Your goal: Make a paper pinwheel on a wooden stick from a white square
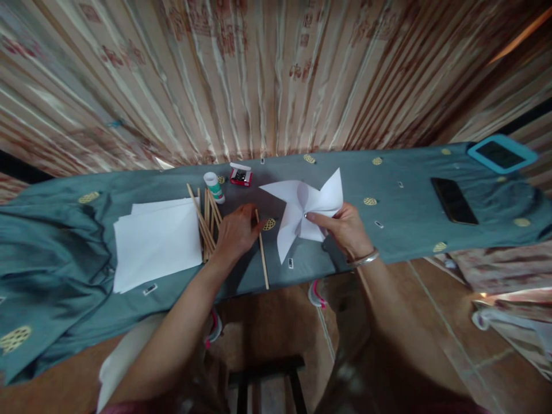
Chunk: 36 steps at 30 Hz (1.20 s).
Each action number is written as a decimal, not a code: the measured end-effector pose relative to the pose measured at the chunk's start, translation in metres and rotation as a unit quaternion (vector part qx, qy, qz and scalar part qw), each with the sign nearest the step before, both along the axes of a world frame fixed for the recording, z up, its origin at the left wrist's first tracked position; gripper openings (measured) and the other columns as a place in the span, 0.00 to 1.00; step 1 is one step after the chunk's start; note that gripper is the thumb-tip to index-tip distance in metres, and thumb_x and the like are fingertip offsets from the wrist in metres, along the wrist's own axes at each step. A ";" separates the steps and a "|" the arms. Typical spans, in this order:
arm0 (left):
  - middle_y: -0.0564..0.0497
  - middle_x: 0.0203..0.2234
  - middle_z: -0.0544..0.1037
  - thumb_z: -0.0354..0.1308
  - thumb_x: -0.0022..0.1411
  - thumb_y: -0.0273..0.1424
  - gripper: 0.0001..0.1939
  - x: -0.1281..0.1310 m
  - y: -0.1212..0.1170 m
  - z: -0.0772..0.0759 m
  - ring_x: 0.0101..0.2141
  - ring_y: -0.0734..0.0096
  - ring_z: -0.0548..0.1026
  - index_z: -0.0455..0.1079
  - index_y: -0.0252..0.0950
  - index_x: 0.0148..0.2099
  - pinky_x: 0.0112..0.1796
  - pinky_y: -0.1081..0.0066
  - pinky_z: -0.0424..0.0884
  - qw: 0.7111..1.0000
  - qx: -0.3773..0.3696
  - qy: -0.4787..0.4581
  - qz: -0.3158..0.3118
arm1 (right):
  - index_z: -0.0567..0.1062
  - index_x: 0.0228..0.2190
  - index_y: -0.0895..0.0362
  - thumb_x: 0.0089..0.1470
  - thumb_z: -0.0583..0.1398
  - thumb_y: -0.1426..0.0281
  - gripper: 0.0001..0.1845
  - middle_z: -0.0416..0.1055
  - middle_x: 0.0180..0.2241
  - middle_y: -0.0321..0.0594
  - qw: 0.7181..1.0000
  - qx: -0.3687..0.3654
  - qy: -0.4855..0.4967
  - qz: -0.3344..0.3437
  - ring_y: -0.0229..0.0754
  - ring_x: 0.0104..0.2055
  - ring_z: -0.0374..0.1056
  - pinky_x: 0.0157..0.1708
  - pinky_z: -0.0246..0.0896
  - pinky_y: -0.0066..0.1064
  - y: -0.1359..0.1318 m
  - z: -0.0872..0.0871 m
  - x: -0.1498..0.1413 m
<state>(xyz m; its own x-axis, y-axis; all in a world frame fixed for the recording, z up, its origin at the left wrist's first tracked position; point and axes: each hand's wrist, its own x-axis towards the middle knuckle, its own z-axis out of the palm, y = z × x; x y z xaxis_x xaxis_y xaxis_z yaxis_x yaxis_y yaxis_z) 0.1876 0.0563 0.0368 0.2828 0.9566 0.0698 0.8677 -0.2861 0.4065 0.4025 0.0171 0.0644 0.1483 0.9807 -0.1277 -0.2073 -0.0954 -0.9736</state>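
My right hand (347,229) holds a white paper pinwheel (291,213) by its right side. The thumb lies on top, its tip close to a small shiny pin head (306,215) at the pinwheel's centre; the other fingers are mostly hidden beneath the paper. To the left, my left hand (237,233) has its thumb and fingers closed around the upper part of a thin wooden stick (263,261). That stick points down toward the table's near edge, apart from the pinwheel.
Left of my left hand are several wooden sticks (207,221) beside stacked white paper (157,241). Behind them stand a glue stick (214,188) and an open red box of pins (240,175). A phone (453,200) and a blue-framed tablet (502,154) lie right on the cloth-covered table (405,218).
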 end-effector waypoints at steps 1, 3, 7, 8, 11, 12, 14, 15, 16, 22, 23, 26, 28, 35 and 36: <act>0.39 0.42 0.78 0.58 0.60 0.34 0.19 0.002 0.002 0.000 0.43 0.53 0.77 0.69 0.30 0.52 0.42 0.62 0.71 1.000 0.001 0.007 0.004 | 0.81 0.27 0.56 0.29 0.74 0.70 0.16 0.81 0.28 0.37 1.000 -0.004 0.010 0.001 0.40 0.26 0.74 0.28 0.70 0.31 0.000 0.000 0.000; 0.38 0.43 0.78 0.58 0.59 0.31 0.20 0.005 0.005 -0.002 0.43 0.51 0.77 0.68 0.29 0.53 0.42 0.61 0.71 1.000 -0.001 0.013 0.011 | 0.81 0.27 0.56 0.29 0.73 0.70 0.15 0.81 0.29 0.37 1.000 -0.012 0.024 0.008 0.40 0.27 0.74 0.28 0.71 0.31 -0.001 0.000 -0.001; 0.41 0.35 0.81 0.58 0.56 0.24 0.21 0.004 0.009 -0.004 0.39 0.54 0.79 0.69 0.29 0.53 0.42 0.61 0.71 0.997 -0.034 -0.065 0.025 | 0.81 0.28 0.56 0.30 0.73 0.71 0.15 0.81 0.28 0.36 0.998 -0.023 0.053 0.033 0.39 0.27 0.74 0.28 0.71 0.30 -0.002 0.002 -0.003; 0.43 0.34 0.81 0.58 0.55 0.24 0.21 0.004 0.009 -0.004 0.38 0.55 0.79 0.70 0.29 0.52 0.42 0.62 0.71 0.995 -0.041 -0.085 0.030 | 0.81 0.28 0.56 0.30 0.73 0.71 0.16 0.80 0.28 0.36 0.997 -0.024 0.063 0.039 0.40 0.27 0.74 0.29 0.71 0.30 -0.003 0.003 -0.003; 0.46 0.31 0.81 0.59 0.53 0.25 0.16 0.007 0.007 -0.002 0.33 0.61 0.79 0.73 0.31 0.46 0.37 0.66 0.73 0.978 -0.083 -0.184 0.057 | 0.81 0.28 0.55 0.30 0.72 0.71 0.16 0.80 0.27 0.35 0.995 -0.021 0.090 0.042 0.40 0.27 0.74 0.30 0.71 0.30 -0.004 0.010 -0.003; 0.48 0.29 0.81 0.59 0.52 0.27 0.14 0.009 0.005 0.001 0.31 0.64 0.79 0.74 0.31 0.43 0.35 0.68 0.73 0.959 -0.115 -0.251 0.071 | 0.80 0.27 0.55 0.30 0.72 0.71 0.15 0.79 0.26 0.35 0.994 -0.018 0.097 0.036 0.39 0.27 0.74 0.29 0.71 0.30 -0.004 0.011 -0.002; 0.50 0.24 0.78 0.61 0.51 0.31 0.12 0.013 -0.002 0.008 0.26 0.68 0.76 0.74 0.31 0.38 0.27 0.72 0.71 0.875 -0.198 -0.427 0.108 | 0.78 0.24 0.54 0.30 0.72 0.71 0.13 0.78 0.23 0.32 0.994 -0.008 0.108 0.019 0.38 0.25 0.73 0.27 0.70 0.28 -0.005 0.014 0.000; 0.52 0.23 0.77 0.63 0.49 0.33 0.13 0.015 -0.006 0.013 0.24 0.71 0.75 0.74 0.31 0.38 0.25 0.74 0.69 0.830 -0.231 -0.496 0.104 | 0.77 0.23 0.54 0.30 0.71 0.71 0.12 0.77 0.22 0.31 0.994 -0.004 0.113 0.013 0.38 0.24 0.72 0.25 0.69 0.28 -0.005 0.015 0.001; 0.54 0.20 0.75 0.65 0.47 0.34 0.14 0.016 -0.011 0.017 0.22 0.75 0.72 0.74 0.31 0.37 0.22 0.77 0.65 0.789 -0.247 -0.553 0.102 | 0.76 0.23 0.54 0.30 0.71 0.70 0.12 0.76 0.21 0.31 0.993 -0.001 0.116 0.011 0.37 0.23 0.71 0.23 0.68 0.27 -0.005 0.015 0.002; 0.58 0.19 0.69 0.71 0.41 0.33 0.16 0.009 -0.038 0.041 0.14 0.89 0.57 0.72 0.31 0.30 0.14 0.82 0.45 0.650 -0.317 -0.681 0.116 | 0.76 0.28 0.54 0.33 0.70 0.67 0.15 0.75 0.21 0.32 0.993 -0.012 0.114 0.028 0.39 0.21 0.70 0.24 0.70 0.32 -0.007 0.008 0.001; 0.59 0.18 0.68 0.71 0.43 0.34 0.15 0.007 -0.041 0.044 0.14 0.89 0.56 0.72 0.31 0.30 0.14 0.82 0.45 0.645 -0.329 -0.680 0.112 | 0.76 0.28 0.53 0.32 0.70 0.67 0.15 0.75 0.22 0.32 0.992 -0.013 0.120 0.024 0.39 0.21 0.70 0.27 0.72 0.34 -0.006 0.006 0.000; 0.59 0.18 0.67 0.71 0.44 0.35 0.15 0.004 -0.046 0.051 0.14 0.90 0.56 0.73 0.30 0.29 0.14 0.81 0.44 0.628 -0.352 -0.687 0.101 | 0.77 0.28 0.53 0.31 0.71 0.69 0.16 0.74 0.21 0.30 0.989 -0.014 0.148 0.017 0.36 0.21 0.69 0.36 0.73 0.35 -0.005 0.002 -0.001; 0.58 0.19 0.67 0.72 0.43 0.36 0.16 0.003 -0.048 0.054 0.14 0.90 0.57 0.73 0.30 0.28 0.14 0.82 0.45 0.618 -0.353 -0.695 0.097 | 0.77 0.28 0.53 0.31 0.71 0.70 0.16 0.74 0.20 0.30 0.988 -0.018 0.152 0.021 0.35 0.21 0.69 0.37 0.73 0.34 -0.004 0.000 -0.002; 0.58 0.20 0.69 0.71 0.45 0.36 0.15 0.000 -0.051 0.062 0.13 0.91 0.55 0.74 0.31 0.31 0.13 0.81 0.43 0.619 -0.343 -0.700 0.090 | 0.77 0.30 0.53 0.31 0.72 0.68 0.18 0.77 0.23 0.32 0.990 -0.017 0.138 0.008 0.39 0.24 0.73 0.36 0.75 0.34 -0.003 -0.005 -0.009; 0.58 0.20 0.69 0.71 0.45 0.37 0.15 -0.001 -0.052 0.062 0.13 0.91 0.54 0.74 0.32 0.31 0.13 0.81 0.43 0.622 -0.342 -0.699 0.089 | 0.77 0.30 0.53 0.32 0.71 0.68 0.17 0.77 0.23 0.32 0.991 -0.016 0.133 0.010 0.39 0.24 0.73 0.36 0.75 0.34 -0.003 -0.006 -0.009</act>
<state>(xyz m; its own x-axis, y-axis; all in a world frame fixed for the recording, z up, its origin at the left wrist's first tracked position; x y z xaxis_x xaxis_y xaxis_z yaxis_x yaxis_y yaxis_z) 0.1870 0.0046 0.0991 0.2885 0.9056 -0.3110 -0.4759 0.4174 0.7741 0.3932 0.0142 0.0588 0.0856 0.9781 -0.1900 -0.4531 -0.1316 -0.8817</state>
